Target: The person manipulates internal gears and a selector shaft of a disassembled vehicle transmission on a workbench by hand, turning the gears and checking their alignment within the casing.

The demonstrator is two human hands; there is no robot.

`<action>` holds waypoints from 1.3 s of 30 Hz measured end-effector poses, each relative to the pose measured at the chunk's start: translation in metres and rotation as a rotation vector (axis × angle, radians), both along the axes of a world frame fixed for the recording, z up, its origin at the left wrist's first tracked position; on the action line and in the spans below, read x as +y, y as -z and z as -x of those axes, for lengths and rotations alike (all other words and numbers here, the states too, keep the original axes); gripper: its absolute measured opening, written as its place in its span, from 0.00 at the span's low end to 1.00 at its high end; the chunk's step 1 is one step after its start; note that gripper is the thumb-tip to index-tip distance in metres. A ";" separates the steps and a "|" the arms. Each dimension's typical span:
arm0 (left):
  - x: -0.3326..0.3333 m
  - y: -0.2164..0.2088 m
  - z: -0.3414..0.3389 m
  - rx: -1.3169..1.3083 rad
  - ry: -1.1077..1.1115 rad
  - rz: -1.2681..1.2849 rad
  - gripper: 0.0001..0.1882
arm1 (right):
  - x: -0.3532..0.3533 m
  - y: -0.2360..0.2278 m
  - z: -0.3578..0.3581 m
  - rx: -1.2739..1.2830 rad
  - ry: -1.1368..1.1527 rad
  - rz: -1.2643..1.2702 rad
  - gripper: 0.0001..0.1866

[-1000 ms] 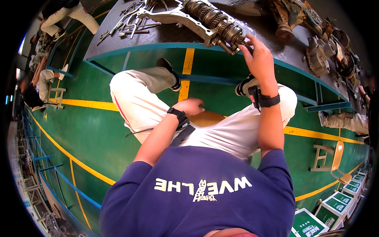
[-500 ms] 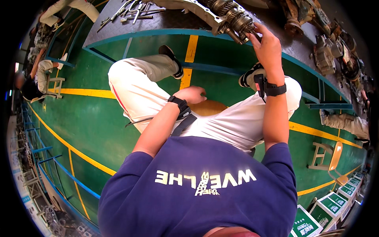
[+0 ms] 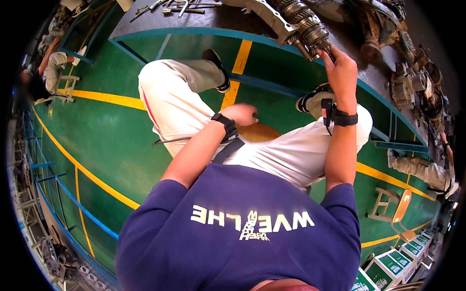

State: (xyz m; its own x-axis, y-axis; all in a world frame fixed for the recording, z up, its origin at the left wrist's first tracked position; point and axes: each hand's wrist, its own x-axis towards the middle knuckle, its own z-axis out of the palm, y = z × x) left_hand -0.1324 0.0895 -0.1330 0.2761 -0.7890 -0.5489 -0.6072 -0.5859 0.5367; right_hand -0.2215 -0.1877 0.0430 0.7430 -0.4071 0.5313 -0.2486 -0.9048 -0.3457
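Note:
A gear shaft (image 3: 307,28) stacked with several toothed metal gears lies at the near edge of the workbench, in a pale metal housing (image 3: 267,18). My right hand (image 3: 342,68) reaches up to its near end, thumb and fingers pinched round the shaft's tip. Over my lap, in front of the wooden stool seat (image 3: 259,132), hovers my left hand (image 3: 241,114). Its fingers are curled in, and nothing shows in them. Both wrists wear black straps with small devices.
Hex keys and rod-like tools (image 3: 182,8) lie on the bench (image 3: 218,19) at the left. Rusty metal assemblies (image 3: 373,43) and a cast housing (image 3: 404,89) stand at the right. A stool (image 3: 394,208) and green-and-white boxes (image 3: 383,269) are behind on the right. Other people sit at both sides.
The view has shifted slightly, so the bench and gears sit a little further right. My right hand stays at the shaft's end, its fingers closer round it. My left hand's fingers look more curled.

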 end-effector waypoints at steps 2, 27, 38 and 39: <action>-0.001 -0.004 -0.002 -0.006 0.008 0.014 0.25 | -0.001 0.002 -0.001 -0.059 0.020 0.034 0.19; -0.007 -0.013 0.005 -0.010 0.046 0.003 0.24 | -0.009 0.028 0.030 -0.330 -0.140 -0.833 0.11; -0.005 -0.005 0.002 -0.017 0.020 0.000 0.25 | -0.006 0.016 0.027 -0.262 -0.019 -0.386 0.17; -0.005 -0.004 0.003 -0.017 0.012 -0.002 0.25 | -0.006 0.011 0.026 -0.139 0.021 -0.303 0.19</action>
